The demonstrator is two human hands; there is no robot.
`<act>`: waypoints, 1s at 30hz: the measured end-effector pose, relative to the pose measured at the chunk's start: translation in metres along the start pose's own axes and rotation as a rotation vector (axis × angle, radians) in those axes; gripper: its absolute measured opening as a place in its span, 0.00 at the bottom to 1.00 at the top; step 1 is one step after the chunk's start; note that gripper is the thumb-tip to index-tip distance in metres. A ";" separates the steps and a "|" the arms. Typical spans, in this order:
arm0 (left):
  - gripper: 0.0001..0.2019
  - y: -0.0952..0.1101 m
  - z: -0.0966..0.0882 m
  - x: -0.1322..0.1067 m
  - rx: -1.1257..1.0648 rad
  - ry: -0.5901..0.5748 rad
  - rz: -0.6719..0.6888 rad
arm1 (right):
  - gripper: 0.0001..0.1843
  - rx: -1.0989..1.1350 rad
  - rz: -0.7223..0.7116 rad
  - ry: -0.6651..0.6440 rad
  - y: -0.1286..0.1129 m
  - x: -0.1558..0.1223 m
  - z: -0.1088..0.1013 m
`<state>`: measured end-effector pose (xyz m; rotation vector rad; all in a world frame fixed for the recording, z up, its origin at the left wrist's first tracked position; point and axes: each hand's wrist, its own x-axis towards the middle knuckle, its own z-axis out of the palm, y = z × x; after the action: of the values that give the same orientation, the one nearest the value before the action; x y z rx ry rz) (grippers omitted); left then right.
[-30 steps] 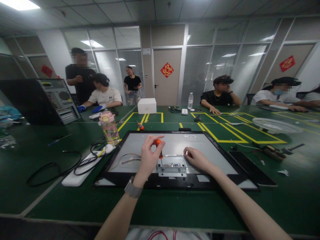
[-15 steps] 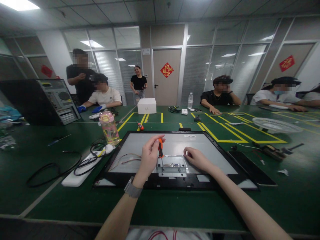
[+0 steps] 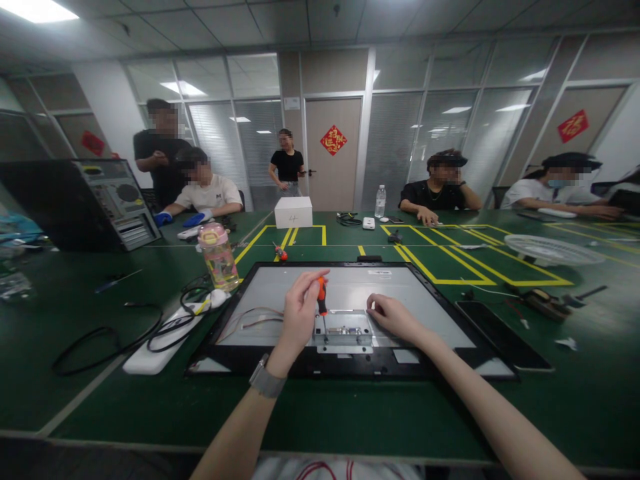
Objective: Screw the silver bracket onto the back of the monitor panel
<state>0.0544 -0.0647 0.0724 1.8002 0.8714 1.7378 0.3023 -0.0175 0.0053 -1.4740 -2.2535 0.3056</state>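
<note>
My left hand (image 3: pixel 299 308) is closed round the orange and black handle of a screwdriver (image 3: pixel 322 297). The screwdriver stands nearly upright, its shaft pointing down at the left side of a metal bracket with connector ports (image 3: pixel 344 339). That bracket sits on the grey back of a flat display panel (image 3: pixel 435 320), which has a black frame and lies on the table. Beside the bracket's right end, my right hand (image 3: pixel 395 317) rests on the panel with fingers curled in; what lies between its fingertips is hidden. Thin wires (image 3: pixel 260 320) cross the panel's left part.
Left of the panel are a white power strip (image 3: pixel 165 341), black cables and a pink-lidded bottle (image 3: pixel 219 259). A black phone-like slab (image 3: pixel 503 337) lies at the right. Beyond stand a white box (image 3: pixel 293 213) and a computer case (image 3: pixel 75 203). Several people are around the table.
My hands and the screwdriver stay almost in the same place. In the background, the standing person near the door has shifted slightly to the right.
</note>
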 end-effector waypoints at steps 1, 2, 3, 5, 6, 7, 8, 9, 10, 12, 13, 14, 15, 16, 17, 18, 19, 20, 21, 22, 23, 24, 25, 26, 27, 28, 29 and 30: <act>0.13 0.000 0.000 0.000 0.007 0.009 0.000 | 0.06 -0.003 0.002 -0.002 0.000 0.000 0.000; 0.12 0.000 0.000 0.000 0.019 0.022 0.001 | 0.06 -0.008 0.004 -0.006 -0.001 0.000 -0.001; 0.10 -0.001 0.001 0.000 0.033 0.038 0.003 | 0.06 -0.011 0.004 -0.009 -0.001 0.000 -0.001; 0.09 -0.001 0.001 -0.001 0.048 0.062 0.006 | 0.06 -0.012 0.003 -0.011 -0.002 0.000 -0.002; 0.09 -0.001 0.000 -0.001 0.043 0.061 0.004 | 0.06 -0.009 0.003 -0.011 -0.002 0.000 -0.002; 0.11 0.000 0.000 -0.001 0.031 0.054 0.000 | 0.06 -0.005 0.004 -0.011 -0.002 0.000 -0.002; 0.13 0.000 0.000 -0.001 0.016 0.041 -0.006 | 0.06 -0.004 0.006 -0.010 -0.002 -0.001 -0.001; 0.14 0.000 0.000 -0.001 0.003 0.027 -0.011 | 0.06 -0.003 0.007 -0.009 -0.002 -0.001 -0.001; 0.15 0.000 0.000 -0.001 -0.004 0.017 -0.015 | 0.06 -0.004 0.006 -0.010 -0.002 -0.001 -0.001; 0.14 0.000 -0.001 -0.001 0.008 0.016 -0.010 | 0.06 -0.004 0.006 -0.011 -0.002 0.000 -0.001; 0.12 -0.001 -0.001 -0.001 0.024 0.026 -0.001 | 0.06 -0.004 0.008 -0.012 -0.001 0.000 -0.001; 0.11 -0.002 -0.001 -0.001 0.040 0.042 0.011 | 0.06 -0.003 0.011 -0.012 -0.001 0.000 -0.001; 0.09 -0.003 -0.001 -0.001 0.054 0.061 0.023 | 0.06 -0.003 0.014 -0.011 0.000 0.000 -0.001; 0.07 -0.003 -0.001 -0.001 0.064 0.074 0.030 | 0.06 -0.003 0.015 -0.010 0.000 0.000 -0.001; 0.07 -0.004 -0.001 -0.001 0.068 0.077 0.031 | 0.06 -0.002 0.015 -0.007 0.001 0.000 0.000; 0.08 -0.003 -0.001 -0.001 0.064 0.067 0.028 | 0.06 -0.001 0.012 -0.002 0.002 0.000 0.000; 0.10 -0.003 -0.001 -0.001 0.054 0.051 0.023 | 0.06 0.001 0.007 0.001 0.002 0.001 0.001; 0.12 -0.002 -0.001 -0.001 0.041 0.030 0.016 | 0.06 0.003 0.002 0.005 0.003 0.001 0.001; 0.13 -0.002 -0.001 -0.001 0.029 0.013 0.012 | 0.06 0.005 -0.003 0.007 0.003 0.000 0.002; 0.14 -0.001 -0.001 -0.001 0.022 0.004 0.010 | 0.06 0.006 -0.006 0.007 0.004 0.000 0.002; 0.14 -0.001 -0.001 -0.001 0.023 0.003 0.011 | 0.06 0.006 -0.006 0.007 0.004 0.000 0.002; 0.12 -0.001 0.000 -0.001 0.031 0.012 0.016 | 0.06 0.005 -0.006 0.005 0.004 0.000 0.002; 0.10 -0.001 0.000 -0.001 0.043 0.029 0.023 | 0.06 0.004 -0.007 0.004 0.004 0.000 0.002; 0.08 -0.001 0.000 -0.001 0.055 0.052 0.031 | 0.06 0.003 -0.007 0.002 0.005 0.000 0.002; 0.06 -0.001 0.001 -0.001 0.066 0.074 0.038 | 0.06 0.003 -0.009 0.002 0.005 0.000 0.002; 0.05 -0.002 0.001 -0.001 0.071 0.089 0.041 | 0.06 0.004 -0.011 0.003 0.005 0.000 0.002; 0.05 -0.002 0.001 -0.001 0.070 0.093 0.039 | 0.06 0.006 -0.013 0.004 0.005 0.000 0.002; 0.06 -0.002 0.000 -0.001 0.060 0.084 0.031 | 0.06 0.008 -0.015 0.004 0.006 0.000 0.002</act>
<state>0.0545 -0.0642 0.0701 1.7991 0.9436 1.8360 0.3058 -0.0148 0.0012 -1.4522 -2.2565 0.3068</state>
